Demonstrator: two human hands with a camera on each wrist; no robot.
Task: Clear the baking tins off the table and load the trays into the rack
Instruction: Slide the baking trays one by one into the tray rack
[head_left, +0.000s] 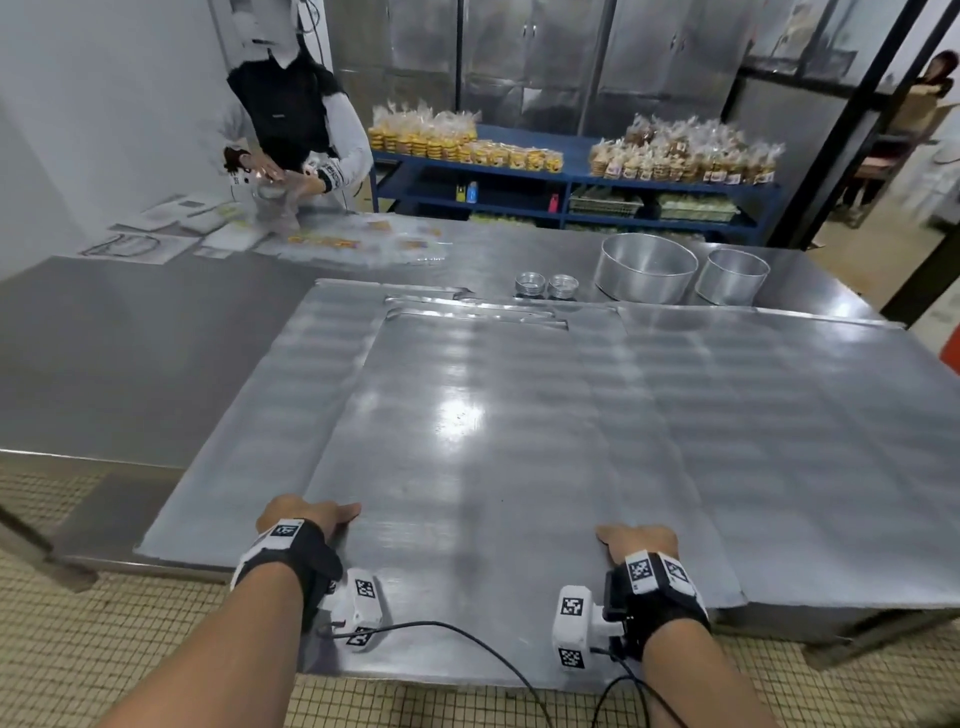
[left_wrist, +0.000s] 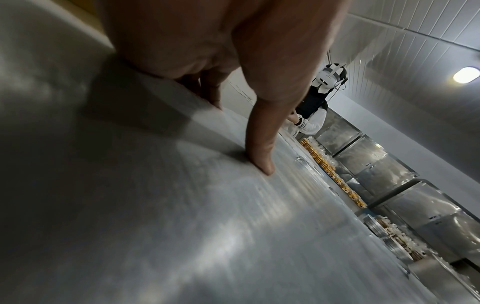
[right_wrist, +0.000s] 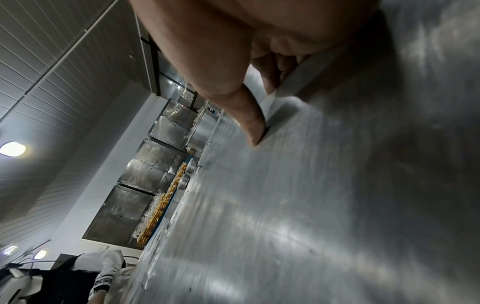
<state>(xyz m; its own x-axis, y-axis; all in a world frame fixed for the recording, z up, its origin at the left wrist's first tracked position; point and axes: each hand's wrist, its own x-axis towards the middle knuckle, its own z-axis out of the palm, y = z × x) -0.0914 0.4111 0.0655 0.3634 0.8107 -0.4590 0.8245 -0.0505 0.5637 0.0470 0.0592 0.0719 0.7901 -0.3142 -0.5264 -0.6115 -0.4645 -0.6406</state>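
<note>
Several flat metal trays lie overlapping on the steel table (head_left: 104, 353). The top tray (head_left: 467, 441) juts over the near edge. My left hand (head_left: 306, 514) grips its left edge, with the thumb (left_wrist: 259, 148) pressed on the tray (left_wrist: 182, 226) and the fingers curled over the side. My right hand (head_left: 639, 538) grips the right edge the same way, its thumb (right_wrist: 249, 119) on the tray (right_wrist: 311, 205). Beyond the trays stand a large round tin (head_left: 644, 267), a smaller round tin (head_left: 731, 276) and two stacks of small tins (head_left: 530, 285).
Another person (head_left: 296, 119) works with plastic bags at the table's far left corner. A blue shelf (head_left: 571, 176) of bagged baked goods stands behind the table, in front of steel cabinets. Tiled floor shows below the near table edge.
</note>
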